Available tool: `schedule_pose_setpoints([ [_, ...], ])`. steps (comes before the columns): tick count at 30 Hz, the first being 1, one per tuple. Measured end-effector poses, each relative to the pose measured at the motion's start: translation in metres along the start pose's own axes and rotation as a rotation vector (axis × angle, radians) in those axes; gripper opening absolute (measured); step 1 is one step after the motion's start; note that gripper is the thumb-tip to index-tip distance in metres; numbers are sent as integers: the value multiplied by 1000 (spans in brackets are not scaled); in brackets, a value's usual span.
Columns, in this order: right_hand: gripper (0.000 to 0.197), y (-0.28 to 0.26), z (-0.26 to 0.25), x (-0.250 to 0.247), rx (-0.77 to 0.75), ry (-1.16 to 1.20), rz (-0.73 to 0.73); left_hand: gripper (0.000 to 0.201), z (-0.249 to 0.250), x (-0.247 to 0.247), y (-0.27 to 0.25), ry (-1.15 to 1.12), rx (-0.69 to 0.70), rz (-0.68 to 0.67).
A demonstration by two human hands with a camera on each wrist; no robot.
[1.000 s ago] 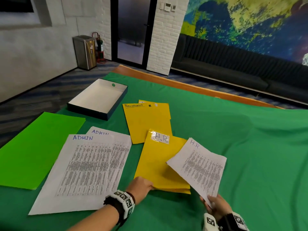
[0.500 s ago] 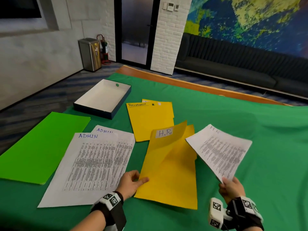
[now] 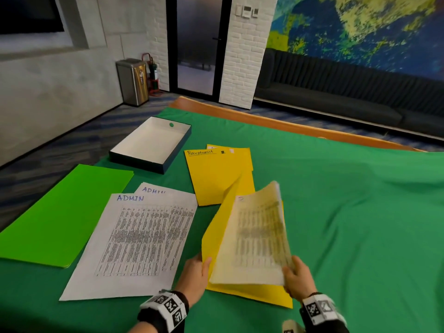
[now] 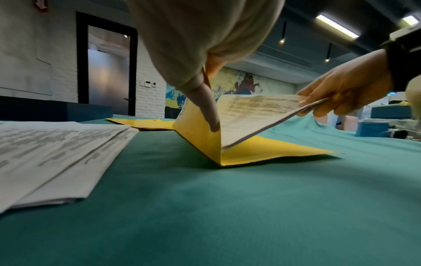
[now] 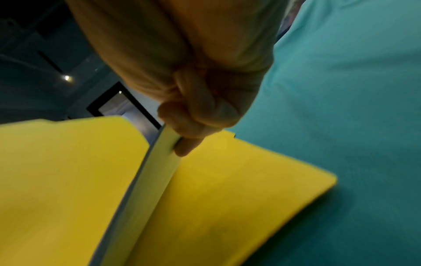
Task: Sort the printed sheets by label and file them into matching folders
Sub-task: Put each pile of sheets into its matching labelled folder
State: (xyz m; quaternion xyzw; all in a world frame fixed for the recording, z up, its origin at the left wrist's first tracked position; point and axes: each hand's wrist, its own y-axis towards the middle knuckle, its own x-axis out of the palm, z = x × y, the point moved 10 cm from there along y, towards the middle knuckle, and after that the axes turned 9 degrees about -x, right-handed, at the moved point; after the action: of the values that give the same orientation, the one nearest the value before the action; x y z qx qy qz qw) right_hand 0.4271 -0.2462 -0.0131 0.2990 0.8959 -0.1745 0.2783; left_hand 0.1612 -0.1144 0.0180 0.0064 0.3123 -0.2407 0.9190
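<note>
Since the earlier frame, your right hand has carried the printed sheet from beside the yellow folder into its open mouth. Your fingers and thumb pinch the sheet's near right corner. Your left hand pinches the raised front cover, holding it upright. The folder's back cover lies flat on the green cloth. Two ADMIN sheets lie just left; the Receptionist folder lies behind.
</note>
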Motion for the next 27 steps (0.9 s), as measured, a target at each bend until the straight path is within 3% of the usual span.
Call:
schedule_pose_setpoints([
  [3,19,-5,4,32,92,42,-142,19,5,16,-5,2,24,-83],
  [5,30,-7,8,41,156,54,-188,22,10,21,-6,16,40,-116],
  [7,46,-7,13,42,208,18,-200,12,15,26,-8,-14,40,-188],
  [10,68,1,28,14,287,9,-27,52,7,39,-8,77,36,-314],
  [13,86,0,57,-1,484,331,117,75,-22,46,-7,224,-64,-388],
  [16,96,-7,60,9,584,503,64,87,-37,49,-7,232,-120,-357],
  [19,112,-3,52,14,495,255,-10,90,-44,38,7,39,-215,-220],
  [22,85,-5,55,32,460,134,-92,94,-53,35,15,-90,-358,-248],
  [24,69,-15,47,45,472,262,-103,87,-50,39,15,-106,-348,-315],
  [27,59,-13,15,43,324,425,-24,88,-52,22,18,-203,-347,-259],
])
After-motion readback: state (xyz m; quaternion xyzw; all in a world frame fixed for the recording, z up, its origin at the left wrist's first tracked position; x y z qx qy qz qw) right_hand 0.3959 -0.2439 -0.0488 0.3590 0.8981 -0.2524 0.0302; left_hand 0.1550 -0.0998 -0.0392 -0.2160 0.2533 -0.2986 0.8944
